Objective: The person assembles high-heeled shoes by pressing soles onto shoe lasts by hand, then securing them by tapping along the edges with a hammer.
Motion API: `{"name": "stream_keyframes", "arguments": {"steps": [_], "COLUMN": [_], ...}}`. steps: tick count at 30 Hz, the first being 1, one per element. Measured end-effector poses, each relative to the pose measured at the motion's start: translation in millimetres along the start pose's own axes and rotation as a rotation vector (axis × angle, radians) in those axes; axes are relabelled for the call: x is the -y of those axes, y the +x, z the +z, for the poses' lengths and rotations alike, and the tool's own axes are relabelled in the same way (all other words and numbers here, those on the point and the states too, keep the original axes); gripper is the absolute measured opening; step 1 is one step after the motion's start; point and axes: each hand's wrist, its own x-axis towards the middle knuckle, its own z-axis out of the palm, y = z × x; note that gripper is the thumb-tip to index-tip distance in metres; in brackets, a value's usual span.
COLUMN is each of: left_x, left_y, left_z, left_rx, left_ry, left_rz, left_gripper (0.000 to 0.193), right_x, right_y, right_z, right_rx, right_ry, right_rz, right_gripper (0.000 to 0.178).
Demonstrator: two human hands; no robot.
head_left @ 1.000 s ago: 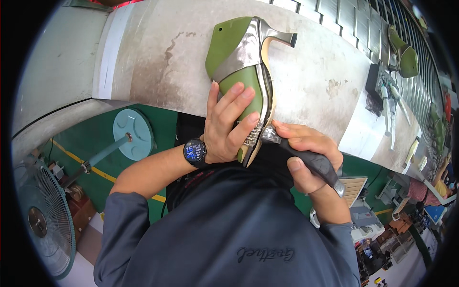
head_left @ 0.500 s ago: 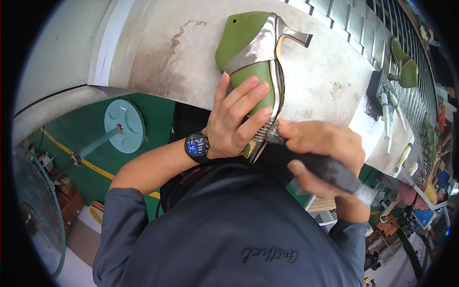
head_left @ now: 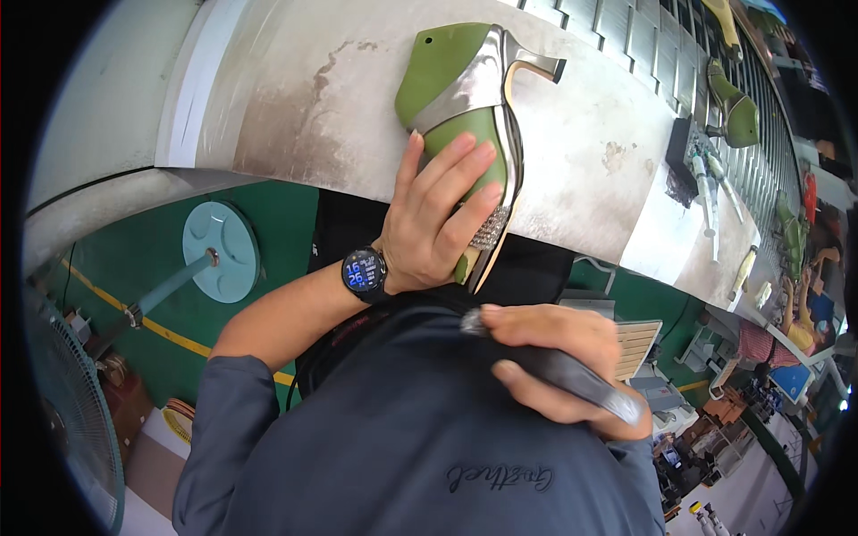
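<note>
A silver high-heeled sandal (head_left: pixel 472 87) is fitted on a green shoe last (head_left: pixel 440 67), lying on its side on the workbench. Its heel points to the far right, and a glittery toe strap (head_left: pixel 490 230) sits near the bench's front edge. My left hand (head_left: pixel 438 210) presses over the front of the last, fingers wrapped across it. Close to my body, my right hand (head_left: pixel 563 344) grips a tool (head_left: pixel 572 377) with a thick dark handle and shiny ends. It is apart from the sandal, and its exact kind cannot be made out.
The pale, stained workbench (head_left: pixel 304 116) runs across the far side. At right stand a dark box (head_left: pixel 684 156) and some slim white tools (head_left: pixel 709 205). Beyond is a slatted metal conveyor (head_left: pixel 617 45) carrying another green last (head_left: pixel 737 112). A fan (head_left: pixel 67 429) stands at left.
My right hand has drawn the tool away from the toe strap, back toward my body and a little left. My left hand keeps hold of the sandal on its last.
</note>
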Motion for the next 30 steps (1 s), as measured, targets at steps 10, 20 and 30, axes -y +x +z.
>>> {"name": "stream_keyframes", "arguments": {"steps": [10,20,30], "left_x": [7,7,2], "left_y": [-9,-17,-20], "left_z": [3,9,13], "left_rx": [0.038,0.000,0.057], "left_ry": [0.036,0.080,0.054], "left_rz": [0.041,0.030,0.062], "left_gripper": [0.039,0.037,0.042], "right_x": [-16,-47,-55], "right_y": [44,93,112], "right_z": [-27,-64,-68], "right_rx": [-0.372,-0.260,-0.296], "right_ry": [0.278,0.468,0.403], "right_rz": [0.262,0.423,0.346], "right_gripper": [0.022,0.023,0.020]}}
